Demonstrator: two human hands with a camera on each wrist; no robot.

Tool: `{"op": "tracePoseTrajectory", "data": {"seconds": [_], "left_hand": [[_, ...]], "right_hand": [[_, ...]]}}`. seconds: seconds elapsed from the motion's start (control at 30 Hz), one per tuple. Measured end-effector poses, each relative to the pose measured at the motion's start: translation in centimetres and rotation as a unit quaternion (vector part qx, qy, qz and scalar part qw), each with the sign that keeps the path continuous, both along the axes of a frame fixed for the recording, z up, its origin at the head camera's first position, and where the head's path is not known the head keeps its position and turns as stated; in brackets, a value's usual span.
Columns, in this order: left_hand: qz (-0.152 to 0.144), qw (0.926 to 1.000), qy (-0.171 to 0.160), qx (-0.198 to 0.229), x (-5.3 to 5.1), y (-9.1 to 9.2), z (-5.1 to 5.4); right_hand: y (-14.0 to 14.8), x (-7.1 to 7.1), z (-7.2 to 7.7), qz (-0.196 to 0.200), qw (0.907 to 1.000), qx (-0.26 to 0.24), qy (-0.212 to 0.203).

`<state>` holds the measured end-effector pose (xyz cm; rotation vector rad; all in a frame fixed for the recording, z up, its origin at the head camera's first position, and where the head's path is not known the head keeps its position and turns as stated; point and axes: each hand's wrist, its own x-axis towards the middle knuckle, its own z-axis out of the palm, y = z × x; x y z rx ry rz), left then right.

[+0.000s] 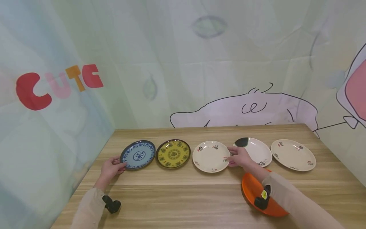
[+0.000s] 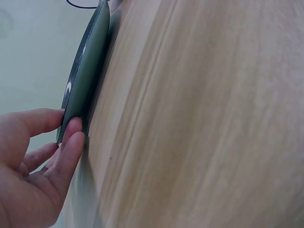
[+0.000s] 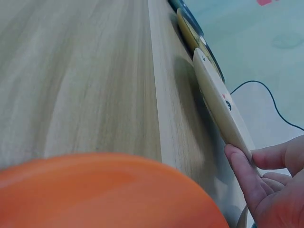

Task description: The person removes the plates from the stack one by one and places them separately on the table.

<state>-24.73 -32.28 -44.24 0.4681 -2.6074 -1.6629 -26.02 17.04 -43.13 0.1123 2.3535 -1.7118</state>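
Note:
At the left end of a row of plates, my left hand pinches the near-left rim of a blue patterned plate. In the left wrist view that plate shows edge-on, thumb and fingers on its rim. My right hand pinches the right rim of a round cream plate with small motifs. The right wrist view shows the cream plate edge-on, with a shadow on the table beneath it. Between the two held plates lies a yellow-green patterned plate.
Behind my right hand is a white plate with a dark green patch. An oval cream plate lies at the far right. Under my right forearm sits an orange plate, partly hidden. A printed curtain hangs behind the wooden table.

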Motion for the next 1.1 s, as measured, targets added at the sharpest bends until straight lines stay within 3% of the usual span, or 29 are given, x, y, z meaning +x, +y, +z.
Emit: {"op": "tracePoseTrajectory", "data": {"seconds": [0.57, 1.1], "left_hand": [[-0.004, 0.9999, -0.006, -0.012, 0.0, -0.1, 0.0], [-0.005, 0.9998, -0.011, -0.015, 0.1, 0.0, 0.0]], "right_hand": [[-1.4, 2.1, 0.7, 0.033, 0.9979, -0.049, 0.025], [-5.6, 4.7, 0.7, 0.083, 0.9906, -0.109, 0.003]]}}
